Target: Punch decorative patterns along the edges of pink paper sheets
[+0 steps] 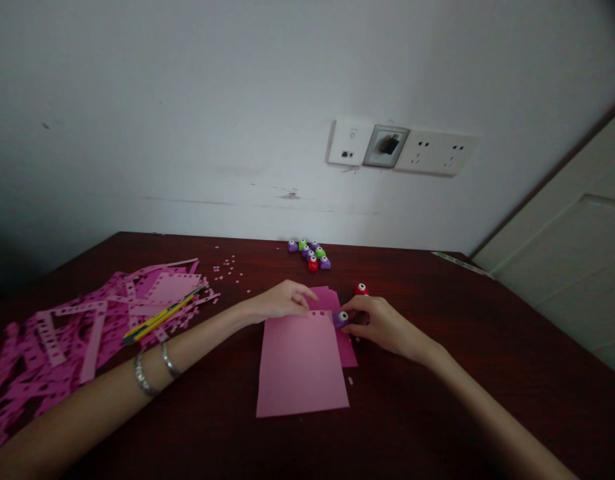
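A light pink sheet of paper [302, 367] lies in front of me, with a few small punched holes along its far edge. My left hand [282, 300] is closed on the sheet's far left part, its fingers curled at the edge. My right hand [377, 323] pinches a small purple craft punch [341, 319] between thumb and fingers, at the sheet's far right corner. Darker pink paper [346, 350] shows under and behind the light sheet. A red craft punch [361, 289] stands just beyond my right hand.
Several purple, green and red punches [312, 253] cluster near the wall. To the left lies a heap of pink perforated paper strips [92, 333], with a yellow utility knife [160, 319] on it. Tiny paper bits [227, 270] are scattered nearby. Wall sockets [435, 152] sit above the dark table [437, 413].
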The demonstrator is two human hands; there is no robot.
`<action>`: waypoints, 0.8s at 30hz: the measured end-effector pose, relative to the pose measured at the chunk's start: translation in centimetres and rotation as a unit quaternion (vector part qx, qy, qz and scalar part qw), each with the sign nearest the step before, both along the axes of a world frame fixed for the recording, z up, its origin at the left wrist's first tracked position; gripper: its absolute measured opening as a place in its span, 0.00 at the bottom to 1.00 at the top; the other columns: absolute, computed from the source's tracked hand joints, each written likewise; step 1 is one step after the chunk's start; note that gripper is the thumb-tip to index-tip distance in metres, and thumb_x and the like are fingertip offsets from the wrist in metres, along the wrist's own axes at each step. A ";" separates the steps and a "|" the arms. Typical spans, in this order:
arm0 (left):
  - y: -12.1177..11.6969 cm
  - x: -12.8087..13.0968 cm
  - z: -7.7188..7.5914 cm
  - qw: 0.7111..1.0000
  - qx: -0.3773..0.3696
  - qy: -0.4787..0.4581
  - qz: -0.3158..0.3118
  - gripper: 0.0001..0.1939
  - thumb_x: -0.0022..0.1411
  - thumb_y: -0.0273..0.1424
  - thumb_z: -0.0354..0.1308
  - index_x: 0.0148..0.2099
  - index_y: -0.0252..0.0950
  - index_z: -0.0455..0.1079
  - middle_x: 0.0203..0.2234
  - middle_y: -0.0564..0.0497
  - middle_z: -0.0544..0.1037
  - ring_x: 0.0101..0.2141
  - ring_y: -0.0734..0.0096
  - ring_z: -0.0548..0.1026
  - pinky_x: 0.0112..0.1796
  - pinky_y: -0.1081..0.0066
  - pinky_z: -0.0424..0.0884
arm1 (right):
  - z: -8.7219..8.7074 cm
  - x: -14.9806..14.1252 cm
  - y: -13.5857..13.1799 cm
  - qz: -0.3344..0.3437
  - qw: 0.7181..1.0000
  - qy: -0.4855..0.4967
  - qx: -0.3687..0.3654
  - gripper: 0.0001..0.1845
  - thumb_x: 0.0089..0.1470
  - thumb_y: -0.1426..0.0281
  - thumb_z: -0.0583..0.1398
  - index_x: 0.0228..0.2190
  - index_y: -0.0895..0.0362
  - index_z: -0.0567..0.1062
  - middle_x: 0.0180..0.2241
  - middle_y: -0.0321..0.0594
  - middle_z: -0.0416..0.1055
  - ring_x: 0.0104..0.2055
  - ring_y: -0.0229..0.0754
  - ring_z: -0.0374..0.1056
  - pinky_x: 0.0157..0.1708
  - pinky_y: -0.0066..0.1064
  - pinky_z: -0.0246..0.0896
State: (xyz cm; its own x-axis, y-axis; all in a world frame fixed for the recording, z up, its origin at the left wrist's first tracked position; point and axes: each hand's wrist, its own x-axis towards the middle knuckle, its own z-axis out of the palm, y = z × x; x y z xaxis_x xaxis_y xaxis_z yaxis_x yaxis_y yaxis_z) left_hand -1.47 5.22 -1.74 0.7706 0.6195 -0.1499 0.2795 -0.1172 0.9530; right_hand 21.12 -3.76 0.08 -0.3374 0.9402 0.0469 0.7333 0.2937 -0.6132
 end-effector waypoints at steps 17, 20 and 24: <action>0.1 -0.1 -0.3 1.000 0.006 0.000 -0.001 0.21 0.46 0.31 0.62 0.45 0.30 0.69 0.25 0.52 0.74 0.26 0.74 0.69 0.30 0.72 0.62 | 0.1 -0.1 -0.1 0.005 1.000 -0.006 0.012 0.09 0.49 0.69 0.61 0.35 0.58 0.75 0.32 0.41 0.71 0.31 0.38 0.67 0.31 0.29 0.63; 0.1 -0.1 -0.3 1.000 0.006 0.001 0.001 0.22 0.46 0.31 0.62 0.45 0.30 0.69 0.25 0.51 0.74 0.26 0.74 0.69 0.30 0.72 0.61 | 0.1 -0.1 -0.1 0.007 1.000 -0.005 0.015 0.09 0.49 0.70 0.61 0.35 0.58 0.75 0.32 0.41 0.71 0.31 0.38 0.66 0.31 0.29 0.63; 0.1 -0.1 -0.2 1.000 0.003 0.004 0.002 0.22 0.46 0.30 0.62 0.45 0.30 0.69 0.26 0.51 0.74 0.26 0.73 0.70 0.30 0.72 0.61 | 0.3 -0.2 -0.2 0.010 1.000 -0.006 0.013 0.09 0.50 0.69 0.61 0.35 0.58 0.75 0.32 0.41 0.71 0.31 0.38 0.66 0.31 0.29 0.63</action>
State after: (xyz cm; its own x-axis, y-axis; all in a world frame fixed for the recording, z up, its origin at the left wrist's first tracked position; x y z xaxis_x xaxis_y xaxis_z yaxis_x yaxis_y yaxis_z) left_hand -1.54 5.27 -1.96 0.7672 0.6233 -0.1514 0.2871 -0.1227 0.9500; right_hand 20.96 -3.94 0.35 -0.3567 0.9318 0.0674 0.7349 0.3244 -0.5956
